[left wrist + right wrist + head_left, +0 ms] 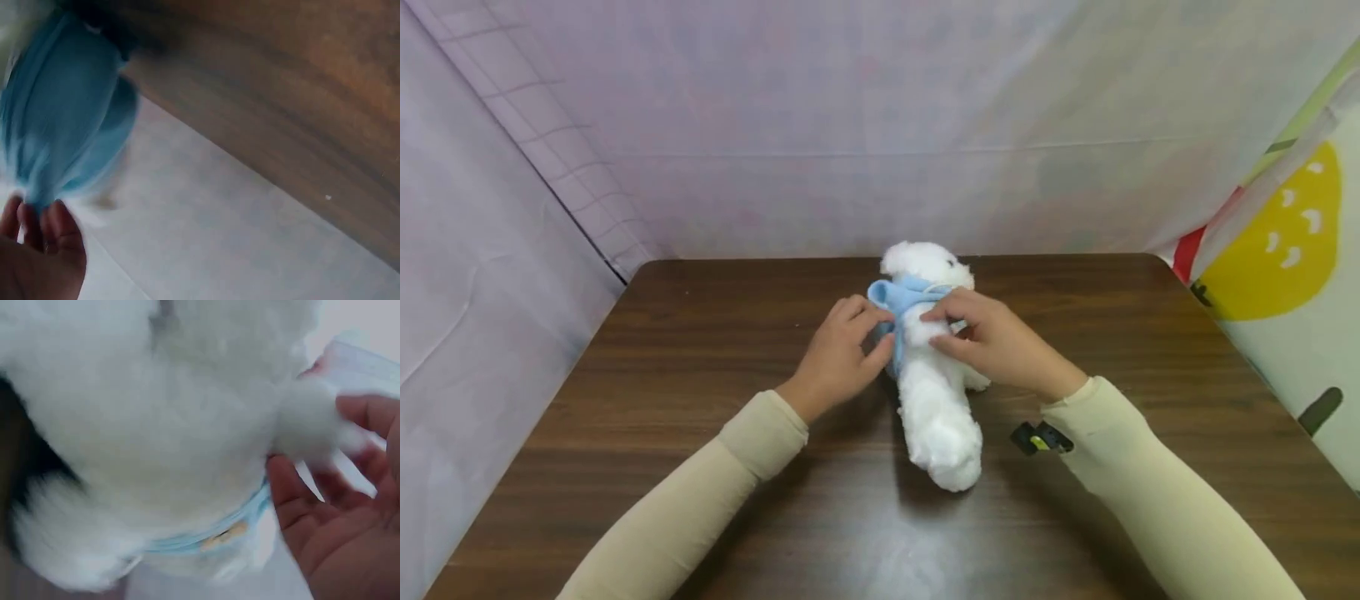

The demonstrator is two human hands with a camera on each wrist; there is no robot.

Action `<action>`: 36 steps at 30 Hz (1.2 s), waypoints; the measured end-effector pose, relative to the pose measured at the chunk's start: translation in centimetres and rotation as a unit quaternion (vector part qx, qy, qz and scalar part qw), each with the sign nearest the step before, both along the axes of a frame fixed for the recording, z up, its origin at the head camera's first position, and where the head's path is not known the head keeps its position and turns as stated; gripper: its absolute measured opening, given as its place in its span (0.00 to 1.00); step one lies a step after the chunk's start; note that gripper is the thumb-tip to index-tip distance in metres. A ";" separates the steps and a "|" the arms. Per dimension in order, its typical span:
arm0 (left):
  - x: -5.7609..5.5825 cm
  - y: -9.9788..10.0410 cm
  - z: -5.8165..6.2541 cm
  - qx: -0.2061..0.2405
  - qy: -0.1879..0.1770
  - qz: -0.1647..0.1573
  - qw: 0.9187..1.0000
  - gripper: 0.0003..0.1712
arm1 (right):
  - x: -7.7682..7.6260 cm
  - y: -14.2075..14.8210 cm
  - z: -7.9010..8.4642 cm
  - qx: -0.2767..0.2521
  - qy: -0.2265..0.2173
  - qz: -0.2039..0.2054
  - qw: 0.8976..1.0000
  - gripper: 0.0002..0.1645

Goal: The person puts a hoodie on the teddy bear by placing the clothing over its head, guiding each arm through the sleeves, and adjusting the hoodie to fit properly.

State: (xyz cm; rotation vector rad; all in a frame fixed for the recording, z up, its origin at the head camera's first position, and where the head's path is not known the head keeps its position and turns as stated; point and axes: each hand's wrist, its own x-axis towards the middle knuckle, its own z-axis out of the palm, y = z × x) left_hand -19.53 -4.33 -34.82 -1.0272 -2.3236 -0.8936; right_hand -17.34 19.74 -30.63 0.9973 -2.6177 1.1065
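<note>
A white plush animal (936, 417) lies on the table with its head (925, 260) toward the back edge. It wears a light blue cloth garment (904, 293) around its upper body. On its left side my left hand (842, 354) pinches a gathered bit of the blue cloth (62, 112), as the left wrist view shows. My right hand (1000, 342) holds a small white limb (306, 422) of the toy between thumb and fingers. A small tan patch (225, 536) shows on the blue band in the right wrist view. The toy's underside is hidden.
The dark wooden table (737, 333) spreads around the toy. A pale curtain (850, 125) hangs behind it. On the right is a panel with a yellow print (1277, 242). A small black strap piece (1041, 437) hangs by the right sleeve.
</note>
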 end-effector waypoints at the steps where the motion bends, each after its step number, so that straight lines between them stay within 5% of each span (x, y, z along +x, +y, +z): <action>1: 0.0 -0.1 0.0 0.013 -0.004 0.004 1.000 0.13 | 0.0 -0.2 -0.4 0.005 -0.022 0.011 1.000 0.12; 4: 0.0 -0.3 0.0 0.028 -0.035 0.006 0.999 0.15 | 0.0 -0.7 -1.3 0.002 -0.060 0.038 0.997 0.12; 6: 0.0 -0.5 0.1 0.017 -0.066 0.005 0.998 0.18 | -0.1 -0.6 -1.7 -0.024 -0.039 0.032 0.998 0.10; 10: -0.1 -1.5 0.1 -0.013 -0.125 0.003 0.992 0.23 | -0.6 0.5 -2.6 -0.033 0.046 -0.074 0.996 0.08; 12: -0.2 -2.4 0.0 -0.018 -0.148 -0.007 0.989 0.23 | -0.9 1.2 -3.4 -0.015 0.022 -0.130 0.991 0.11; 15: -0.3 -3.9 -0.1 -0.021 -0.193 -0.040 0.980 0.24 | -1.3 2.0 -4.4 0.013 -0.084 -0.156 0.984 0.17; 18: -0.4 -5.2 0.1 -0.022 -0.250 -0.088 0.964 0.26 | -1.4 2.6 -4.5 -0.010 -0.172 -0.137 0.975 0.20; 22: -0.4 -5.9 -0.1 -0.042 -0.293 -0.119 0.948 0.32 | -1.2 3.1 -3.6 -0.058 -0.214 -0.100 0.970 0.19; 27: -0.4 -5.3 -0.9 -0.060 -0.279 -0.084 0.955 0.34 | -0.6 3.2 -2.6 -0.019 -0.221 -0.033 0.975 0.25; 32: -0.2 -4.7 -0.5 -0.053 -0.271 -0.073 0.958 0.35 | -0.1 3.4 -1.8 0.053 -0.192 -0.007 0.980 0.32; 36: -0.4 -4.9 -0.2 -0.080 -0.289 -0.096 0.949 0.35 | 0.1 3.3 -1.2 0.091 -0.174 0.000 0.980 0.37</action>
